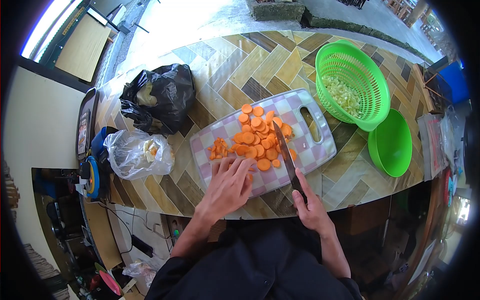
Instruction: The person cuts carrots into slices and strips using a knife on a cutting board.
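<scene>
A purple-and-white checked cutting board (312,159) lies slantwise on the table, bearing a heap of round carrot slices (257,136). Left of the heap is a small pile of finely cut carrot (218,148). At the board's near edge, my left hand (227,187) is bent downward with its fingers curled over carrot slices, a little orange showing beside the fingertips; the rest is hidden under the hand. My right hand (311,207) grips a kitchen knife (287,157) by its handle. The blade points away from me, flat along the heap's right side.
A green colander (377,92) with chopped pale green vegetable stands at the back right, beside a green bowl (392,150). To the left sit a black plastic bag (172,95) and a clear plastic bag (132,162) with pale scraps. A dark tray (86,122) leans at the left edge.
</scene>
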